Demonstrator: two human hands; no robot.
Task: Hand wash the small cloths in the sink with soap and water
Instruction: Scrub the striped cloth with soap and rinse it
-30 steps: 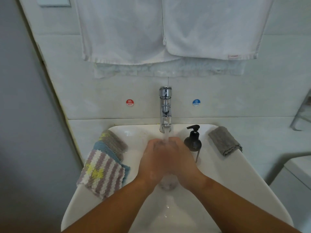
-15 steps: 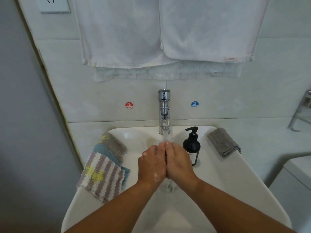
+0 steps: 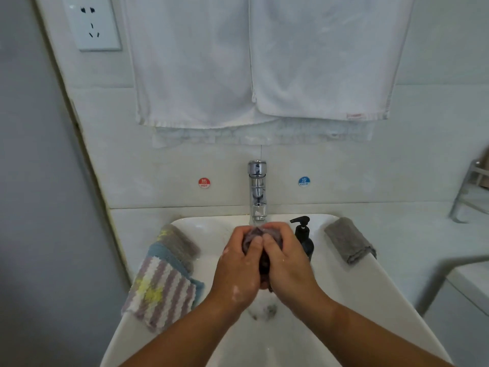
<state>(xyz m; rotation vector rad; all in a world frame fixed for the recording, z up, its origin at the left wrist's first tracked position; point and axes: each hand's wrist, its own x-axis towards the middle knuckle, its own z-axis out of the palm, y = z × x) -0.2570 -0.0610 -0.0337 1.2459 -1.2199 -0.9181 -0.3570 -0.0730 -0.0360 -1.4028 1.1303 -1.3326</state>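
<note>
Over the white sink (image 3: pixel 352 295), my left hand (image 3: pixel 238 271) and my right hand (image 3: pixel 287 266) grip one small dark purple-grey cloth (image 3: pixel 260 235) bunched between them, right under the chrome tap (image 3: pixel 257 192). Most of the cloth is hidden by my fingers. Soap suds cling to my left wrist. A stack of cloths lies on the sink's left rim: a striped pink-white one with yellow (image 3: pixel 161 290) on top, a blue one (image 3: pixel 161 251) and a grey-brown one (image 3: pixel 180 241) beneath. A folded grey cloth (image 3: pixel 349 239) lies on the right rim. A black soap pump bottle (image 3: pixel 304 238) stands just right of my hands.
White towels (image 3: pixel 264 62) hang on the wall above the tap. A wall socket (image 3: pixel 92 22) is at the upper left. Hot (image 3: pixel 204 183) and cold (image 3: pixel 304 181) stickers flank the tap. A metal rack (image 3: pixel 468 192) stands at the far right.
My hands have moved up toward the spout and turned so the dark cloth shows between my fingers. The camera has tilted up a little.
</note>
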